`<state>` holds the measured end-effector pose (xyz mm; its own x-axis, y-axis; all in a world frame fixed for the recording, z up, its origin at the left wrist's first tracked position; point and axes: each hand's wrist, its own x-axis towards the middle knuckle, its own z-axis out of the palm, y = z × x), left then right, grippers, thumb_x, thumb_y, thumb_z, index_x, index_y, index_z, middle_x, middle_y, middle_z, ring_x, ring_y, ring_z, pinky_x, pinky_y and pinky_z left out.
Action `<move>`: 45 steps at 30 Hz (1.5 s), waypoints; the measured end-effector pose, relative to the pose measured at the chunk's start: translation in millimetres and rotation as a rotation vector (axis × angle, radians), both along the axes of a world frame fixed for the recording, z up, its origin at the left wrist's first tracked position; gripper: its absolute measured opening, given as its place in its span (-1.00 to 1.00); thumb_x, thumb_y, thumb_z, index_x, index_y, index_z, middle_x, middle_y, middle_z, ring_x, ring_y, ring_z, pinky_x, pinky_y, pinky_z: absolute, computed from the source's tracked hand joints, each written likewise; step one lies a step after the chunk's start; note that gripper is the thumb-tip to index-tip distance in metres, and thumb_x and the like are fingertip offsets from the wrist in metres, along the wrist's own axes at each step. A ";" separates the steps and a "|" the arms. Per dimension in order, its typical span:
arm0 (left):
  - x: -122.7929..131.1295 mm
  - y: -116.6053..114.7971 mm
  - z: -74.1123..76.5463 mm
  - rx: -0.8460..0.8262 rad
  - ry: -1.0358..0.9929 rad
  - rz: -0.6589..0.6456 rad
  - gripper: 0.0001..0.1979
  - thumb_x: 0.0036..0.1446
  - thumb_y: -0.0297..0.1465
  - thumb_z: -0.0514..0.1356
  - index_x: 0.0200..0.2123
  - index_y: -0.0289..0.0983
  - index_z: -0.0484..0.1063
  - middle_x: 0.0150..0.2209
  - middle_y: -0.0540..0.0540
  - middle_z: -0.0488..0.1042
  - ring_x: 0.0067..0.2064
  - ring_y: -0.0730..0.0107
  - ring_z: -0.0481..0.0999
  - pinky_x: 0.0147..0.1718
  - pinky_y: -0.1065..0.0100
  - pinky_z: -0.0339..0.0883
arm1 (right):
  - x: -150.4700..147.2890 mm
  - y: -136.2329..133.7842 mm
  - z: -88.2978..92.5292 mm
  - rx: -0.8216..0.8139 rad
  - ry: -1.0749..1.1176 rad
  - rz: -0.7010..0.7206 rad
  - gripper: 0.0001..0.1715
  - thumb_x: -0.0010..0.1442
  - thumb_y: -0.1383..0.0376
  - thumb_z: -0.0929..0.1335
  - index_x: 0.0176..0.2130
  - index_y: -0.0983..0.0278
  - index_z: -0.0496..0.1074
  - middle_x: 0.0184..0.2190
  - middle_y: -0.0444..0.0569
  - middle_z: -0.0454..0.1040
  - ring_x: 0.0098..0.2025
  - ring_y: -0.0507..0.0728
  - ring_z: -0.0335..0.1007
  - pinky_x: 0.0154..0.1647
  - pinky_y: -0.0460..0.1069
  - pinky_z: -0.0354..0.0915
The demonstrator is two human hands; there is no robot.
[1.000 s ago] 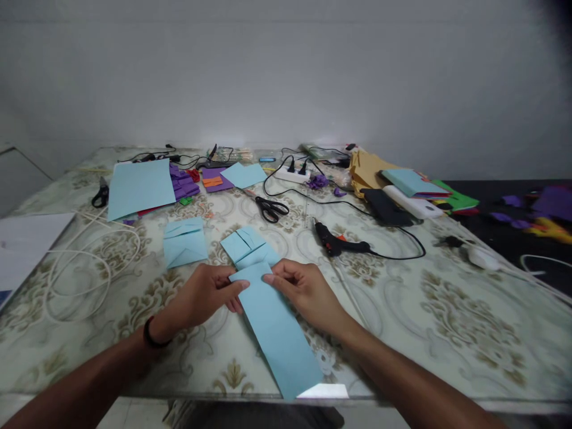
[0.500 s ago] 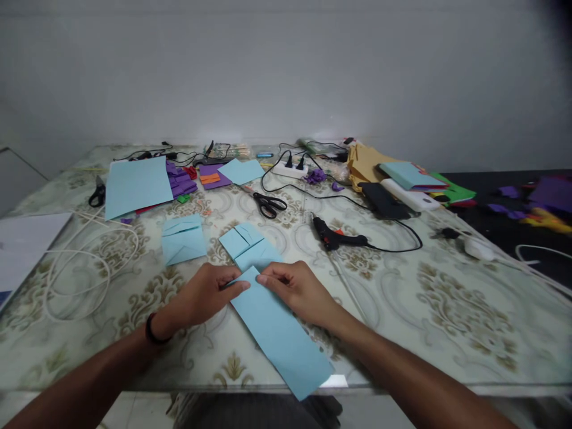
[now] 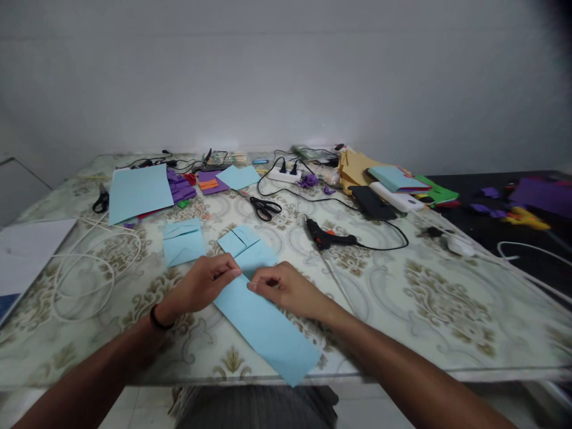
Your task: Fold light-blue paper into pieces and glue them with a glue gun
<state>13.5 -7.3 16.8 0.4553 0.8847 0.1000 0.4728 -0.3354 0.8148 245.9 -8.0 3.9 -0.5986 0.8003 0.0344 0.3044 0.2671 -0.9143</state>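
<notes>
A long light-blue paper strip (image 3: pixel 268 330) slants over the table's near edge, its far end between my two hands. My left hand (image 3: pixel 208 281) pinches the far corner, thumb on top. At the strip's right edge, my right hand (image 3: pixel 286 289) grips the paper between thumb and curled fingers. Just beyond lies a folded light-blue paper piece (image 3: pixel 250 245) with slits at its far end. To its left rests another folded light-blue piece (image 3: pixel 184 243). Both undersides of my fingers are hidden by the paper.
A hot glue gun (image 3: pixel 328 235) lies to the right, its cord trailing. Black-handled scissors (image 3: pixel 264 207), a power strip (image 3: pixel 283 174) and a large blue sheet (image 3: pixel 140 193) lie farther back. A coiled white cable (image 3: pixel 109 280) is at left, a black power bank (image 3: pixel 372 202) at right.
The strip has shifted slightly left and away from me. My left hand has moved up to its far corner, and my view has turned slightly right.
</notes>
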 end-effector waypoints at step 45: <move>-26.1 16.8 8.6 0.075 0.170 -0.070 -0.85 0.25 -0.41 0.23 -0.15 -0.21 0.60 -0.21 -0.07 0.69 -0.22 0.32 0.66 -0.19 0.38 0.48 | 12.7 17.8 1.7 0.193 -0.140 -0.115 -0.90 0.24 0.36 0.43 -0.32 0.25 0.61 -0.38 -0.10 0.63 -0.35 0.07 0.50 -0.28 -0.07 0.30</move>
<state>-12.6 9.5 25.4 0.5317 0.8431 0.0807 0.5746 -0.4291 0.6969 258.5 9.8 5.6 -0.5142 0.8497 0.1166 0.4628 0.3893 -0.7964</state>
